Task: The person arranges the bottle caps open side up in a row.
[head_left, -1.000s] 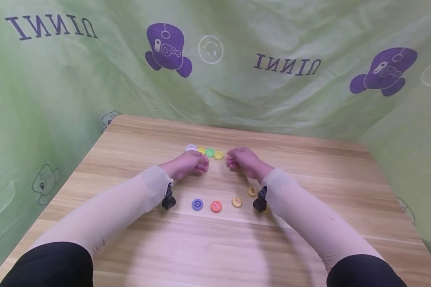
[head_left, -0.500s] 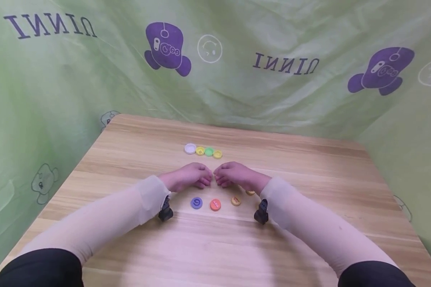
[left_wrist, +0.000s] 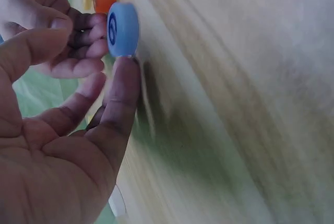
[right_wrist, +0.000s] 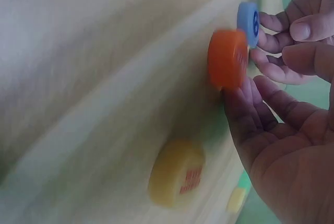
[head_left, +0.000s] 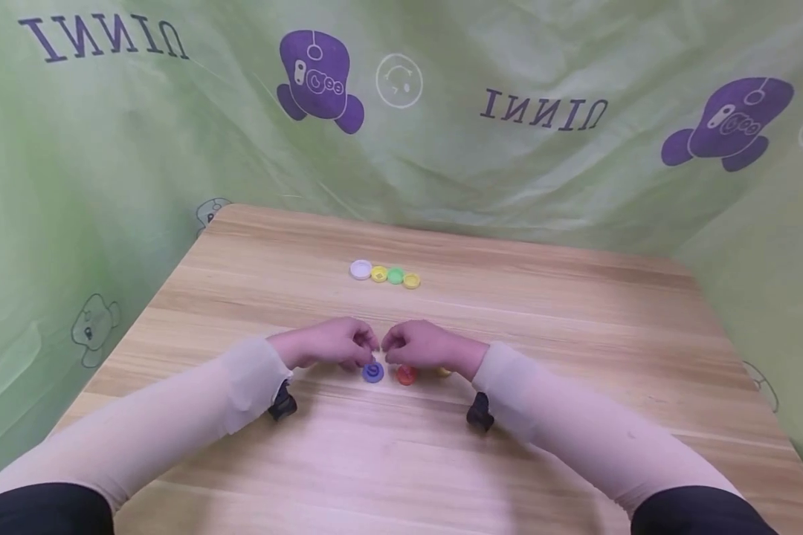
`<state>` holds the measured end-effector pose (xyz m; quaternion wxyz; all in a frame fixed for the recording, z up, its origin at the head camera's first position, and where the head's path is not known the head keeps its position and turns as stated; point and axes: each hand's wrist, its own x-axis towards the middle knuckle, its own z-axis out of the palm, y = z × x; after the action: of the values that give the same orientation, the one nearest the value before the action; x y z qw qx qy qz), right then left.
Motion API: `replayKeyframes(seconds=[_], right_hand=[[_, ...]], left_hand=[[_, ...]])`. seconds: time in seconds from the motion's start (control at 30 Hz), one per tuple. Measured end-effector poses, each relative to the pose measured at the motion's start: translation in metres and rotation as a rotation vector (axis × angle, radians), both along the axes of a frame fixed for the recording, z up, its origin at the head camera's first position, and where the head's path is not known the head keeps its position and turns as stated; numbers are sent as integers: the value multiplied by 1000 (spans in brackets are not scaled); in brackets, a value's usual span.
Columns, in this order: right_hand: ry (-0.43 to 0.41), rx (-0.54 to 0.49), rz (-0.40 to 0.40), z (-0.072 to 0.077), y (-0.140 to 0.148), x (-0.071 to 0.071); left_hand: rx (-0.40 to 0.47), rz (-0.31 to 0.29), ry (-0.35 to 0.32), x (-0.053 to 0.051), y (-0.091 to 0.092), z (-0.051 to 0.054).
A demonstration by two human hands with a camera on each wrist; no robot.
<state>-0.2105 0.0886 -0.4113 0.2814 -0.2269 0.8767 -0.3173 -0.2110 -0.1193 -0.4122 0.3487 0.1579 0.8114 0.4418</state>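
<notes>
1. The left grip (head_left: 331, 343) is fairly wide: the thumb stands away from the bent, loose fingers, and nothing is pinched between them.
2. The blue disc (left_wrist: 123, 29) sits outside that grip, at the tip of one outstretched finger, which appears to touch its rim. In the head view it lies on the table (head_left: 542, 334), on the person's side of the left fingertips.
3. The right grip (head_left: 424, 345) is likewise wide, its thumb apart from the loose fingers, with nothing clasped.
4. The orange disc (right_wrist: 228, 59) is also outside its grip, just past a right fingertip. Whether the finger meets its edge or stops just short, I cannot tell.
5. The blue disc is to the left of the orange disc, near it but apart, its upper face bearing a dark curl.
6. A thick yellow disc (right_wrist: 177, 173) with red lettering lies farther right, apart from the right fingers; in the head view the right hand partly hides it.
7. The two hands' fingertips face each other, near but separate.
8. Well beyond both grips, a close row runs left to right: white disc (head_left: 360, 270), small yellow disc (head_left: 379, 274), green disc (head_left: 395, 276), plain yellow disc (head_left: 411, 281).
</notes>
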Motion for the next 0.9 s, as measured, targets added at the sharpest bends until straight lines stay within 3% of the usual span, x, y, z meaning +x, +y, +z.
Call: replayKeyframes(seconds=[0.1, 0.33, 0.43, 0.57, 0.8, 0.9], right_hand=[[44, 22, 27, -1, -6, 5], [251, 95, 109, -4, -16, 17], [302, 111, 111, -5, -17, 19], [304, 100, 88, -5, -16, 19], [166, 33, -48, -5, -12, 10], [126, 0, -99, -3, -11, 8]], left_hand=[[-60, -30, 56, 5, -2, 1], [-218, -157, 344, 15, 3, 3], [-216, -153, 382, 17, 5, 1], [-177, -101, 352, 15, 2, -5], [-25, 62, 165, 5, -6, -16], [42, 104, 120, 1, -9, -18]])
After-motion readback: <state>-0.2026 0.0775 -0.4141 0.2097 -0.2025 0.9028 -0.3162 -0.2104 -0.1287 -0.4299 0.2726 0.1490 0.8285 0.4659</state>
